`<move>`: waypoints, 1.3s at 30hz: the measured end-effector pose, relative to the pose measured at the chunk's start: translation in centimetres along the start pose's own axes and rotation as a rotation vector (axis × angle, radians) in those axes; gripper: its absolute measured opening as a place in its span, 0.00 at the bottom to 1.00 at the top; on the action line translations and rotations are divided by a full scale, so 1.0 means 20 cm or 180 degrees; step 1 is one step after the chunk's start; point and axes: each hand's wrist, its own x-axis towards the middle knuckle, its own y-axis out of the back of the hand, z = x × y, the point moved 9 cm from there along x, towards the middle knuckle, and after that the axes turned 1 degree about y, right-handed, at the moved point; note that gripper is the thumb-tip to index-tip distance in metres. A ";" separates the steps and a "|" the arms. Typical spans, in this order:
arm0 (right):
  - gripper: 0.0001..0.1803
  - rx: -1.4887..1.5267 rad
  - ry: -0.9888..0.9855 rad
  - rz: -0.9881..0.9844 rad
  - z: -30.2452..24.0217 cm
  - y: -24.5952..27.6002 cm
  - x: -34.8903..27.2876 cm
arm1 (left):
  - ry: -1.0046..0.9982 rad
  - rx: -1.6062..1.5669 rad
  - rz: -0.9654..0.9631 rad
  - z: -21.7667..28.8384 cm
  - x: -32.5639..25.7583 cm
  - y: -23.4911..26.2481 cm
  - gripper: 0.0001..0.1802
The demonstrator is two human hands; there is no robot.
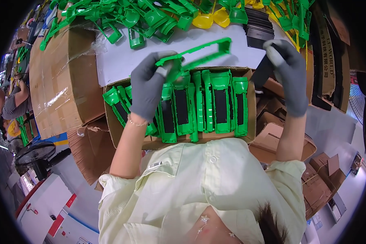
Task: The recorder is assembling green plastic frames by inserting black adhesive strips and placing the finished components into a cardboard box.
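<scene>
Near the centre of the head view, the left hand (pixel 148 87), in a grey knit glove with a smooth coated palm, is closed around one end of a green plastic frame (pixel 199 55), a long, flat, open-centred moulding with a glossy surface and a squared loop at its far end, held slanting up toward the upper right above the white tabletop (pixel 118 61). At right of centre, the right hand (pixel 286 75), gloved the same way, pinches a flat black strip (pixel 262 72), matte and rectangular, between thumb and fingers, so both hands are gripping and well apart from each other. Just below the hands sits an open cardboard box (pixel 114 126) of rough brown corrugated board, packed with a row of green holders (pixel 209 103) standing side by side, each a ribbed, glossy shell with a dull black panel set in its face. Along the upper edge lies a loose heap of green parts (pixel 150 16), tangled and shiny, with a few yellow pieces (pixel 211 18) among them, and a stack of black strips (pixel 259 26) rests on the table beside the heap. At upper left stands a large carton (pixel 57 81) wrapped in clear crinkled film. At lower left a black fan (pixel 34 154) with a round wire grille stands on the floor.
</scene>
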 end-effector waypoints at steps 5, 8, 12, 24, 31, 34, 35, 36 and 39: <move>0.08 0.0960 -0.1248 0.0016 -0.01 -0.25 -0.23 | 0.1229 -0.1192 -0.0429 -0.12 -0.15 -0.12 0.17; 0.08 0.0640 -0.1074 0.0115 -0.01 -0.27 -0.25 | 0.1337 -0.1271 -0.0473 -0.16 -0.20 -0.16 0.19; 0.08 -0.0086 -0.0721 0.0022 -0.03 -0.26 -0.25 | 0.1357 -0.1349 -0.0445 -0.19 -0.21 -0.16 0.19; 0.11 -0.0880 0.0168 -0.0090 -0.09 -0.31 -0.26 | 0.1651 -0.1209 -0.0323 -0.23 -0.26 -0.19 0.19; 0.21 -0.2136 0.0443 0.0778 -0.18 -0.15 -0.28 | 0.1513 -0.0437 -0.0123 -0.16 -0.26 -0.18 0.15; 0.24 -0.1273 0.0399 0.0163 -0.05 -0.18 -0.23 | 0.1497 -0.0302 -0.0308 -0.17 -0.28 -0.16 0.14; 0.23 -0.0882 0.0331 -0.0540 -0.02 -0.28 -0.23 | 0.1506 -0.0298 -0.0298 -0.18 -0.29 -0.15 0.14; 0.18 0.0029 -0.1337 -0.1277 0.15 -0.36 -0.32 | 0.1629 -0.0287 -0.0349 -0.21 -0.31 -0.14 0.13; 0.13 -0.0310 -0.0407 -0.1123 0.09 -0.37 -0.34 | 0.1771 -0.0189 -0.0257 -0.22 -0.37 -0.14 0.14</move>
